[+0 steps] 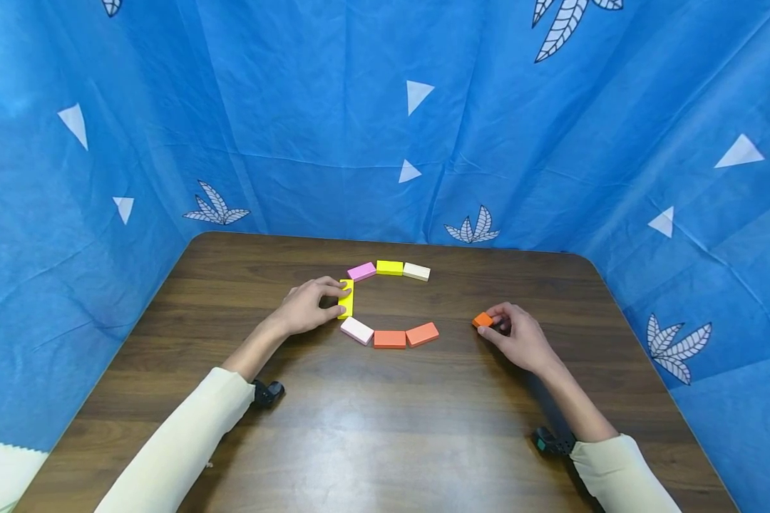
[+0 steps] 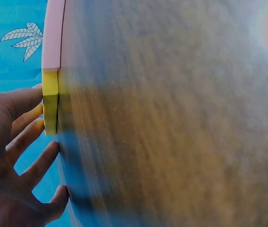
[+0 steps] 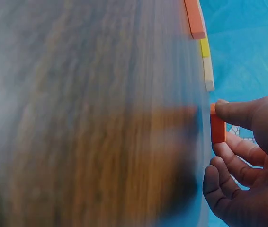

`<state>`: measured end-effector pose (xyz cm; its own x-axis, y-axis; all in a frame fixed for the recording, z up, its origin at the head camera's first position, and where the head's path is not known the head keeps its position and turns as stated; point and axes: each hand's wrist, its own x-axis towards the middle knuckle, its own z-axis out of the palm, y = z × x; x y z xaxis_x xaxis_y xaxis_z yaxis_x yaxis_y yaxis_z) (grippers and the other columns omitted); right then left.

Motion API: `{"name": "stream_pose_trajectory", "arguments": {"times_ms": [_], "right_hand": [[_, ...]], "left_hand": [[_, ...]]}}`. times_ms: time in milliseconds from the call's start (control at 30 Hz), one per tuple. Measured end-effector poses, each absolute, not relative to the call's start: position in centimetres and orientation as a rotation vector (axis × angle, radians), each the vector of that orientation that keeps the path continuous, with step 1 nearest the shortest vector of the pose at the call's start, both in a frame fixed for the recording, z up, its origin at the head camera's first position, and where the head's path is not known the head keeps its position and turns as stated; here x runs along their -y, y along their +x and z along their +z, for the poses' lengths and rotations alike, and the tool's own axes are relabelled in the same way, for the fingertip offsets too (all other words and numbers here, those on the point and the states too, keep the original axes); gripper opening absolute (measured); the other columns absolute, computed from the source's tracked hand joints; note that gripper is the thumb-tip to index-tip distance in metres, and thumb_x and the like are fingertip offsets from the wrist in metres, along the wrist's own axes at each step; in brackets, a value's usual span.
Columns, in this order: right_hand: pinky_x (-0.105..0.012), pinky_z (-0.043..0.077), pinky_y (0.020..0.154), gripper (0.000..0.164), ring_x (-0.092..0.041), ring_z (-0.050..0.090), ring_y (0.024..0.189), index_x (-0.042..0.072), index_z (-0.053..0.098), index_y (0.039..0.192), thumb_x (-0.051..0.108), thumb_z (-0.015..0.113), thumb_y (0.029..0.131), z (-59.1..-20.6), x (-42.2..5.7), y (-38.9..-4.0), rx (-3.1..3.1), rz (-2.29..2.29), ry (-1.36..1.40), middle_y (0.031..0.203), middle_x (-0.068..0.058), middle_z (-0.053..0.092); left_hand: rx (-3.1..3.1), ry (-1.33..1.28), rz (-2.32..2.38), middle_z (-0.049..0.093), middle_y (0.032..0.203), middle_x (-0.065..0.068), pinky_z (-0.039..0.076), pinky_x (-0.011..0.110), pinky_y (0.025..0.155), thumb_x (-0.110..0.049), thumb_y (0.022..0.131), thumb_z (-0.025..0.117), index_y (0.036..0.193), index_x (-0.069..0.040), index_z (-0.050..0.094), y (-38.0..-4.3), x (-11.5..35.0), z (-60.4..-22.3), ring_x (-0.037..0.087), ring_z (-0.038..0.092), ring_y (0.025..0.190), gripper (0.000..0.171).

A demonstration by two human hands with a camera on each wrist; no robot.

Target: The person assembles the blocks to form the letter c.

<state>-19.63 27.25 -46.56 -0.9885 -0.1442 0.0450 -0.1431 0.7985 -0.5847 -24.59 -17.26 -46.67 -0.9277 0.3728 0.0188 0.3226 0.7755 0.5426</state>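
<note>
My left hand (image 1: 309,306) is at the left side of a ring of flat blocks, its thumb and fingers on a yellow block (image 1: 346,303). In the left wrist view, this yellow block (image 2: 50,101) lies against a pale pink block (image 2: 53,35). Off to the right, my right hand (image 1: 520,338) pinches an orange block (image 1: 483,320) between thumb and fingers. The right wrist view shows the orange block (image 3: 218,125) close over the tabletop, partly covered by the thumb. A gap separates it from the other blocks.
Along the far side run a pink block (image 1: 362,271), another yellow block (image 1: 389,268) and a cream block (image 1: 416,271). The near side has a pale pink block (image 1: 357,330) and two coral blocks (image 1: 389,340). Blue curtains (image 1: 334,128) surround the brown wooden table (image 1: 359,413).
</note>
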Motion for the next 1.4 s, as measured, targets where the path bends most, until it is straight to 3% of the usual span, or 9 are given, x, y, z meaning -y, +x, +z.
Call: {"name": "stream_pose_trajectory", "arguments": {"times_ms": [1400], "right_hand": [[-0.039, 0.045, 0.089, 0.034, -0.027, 0.059, 0.101, 0.008, 0.07, 0.124, 0.025, 0.083, 0.096, -46.7, -22.1, -20.5, -2.913, -0.995, -0.36, 0.113, -0.01, 0.072]], "left_hand": [[-2.887, 0.572, 0.862, 0.067, 0.15, 0.004, 0.042, 0.068, 0.113, -0.03, 0.1, 0.078, 0.14, -0.018, 0.074, -24.5, 17.3, -46.6, 0.033, 0.061, 0.142, 0.042]]}}
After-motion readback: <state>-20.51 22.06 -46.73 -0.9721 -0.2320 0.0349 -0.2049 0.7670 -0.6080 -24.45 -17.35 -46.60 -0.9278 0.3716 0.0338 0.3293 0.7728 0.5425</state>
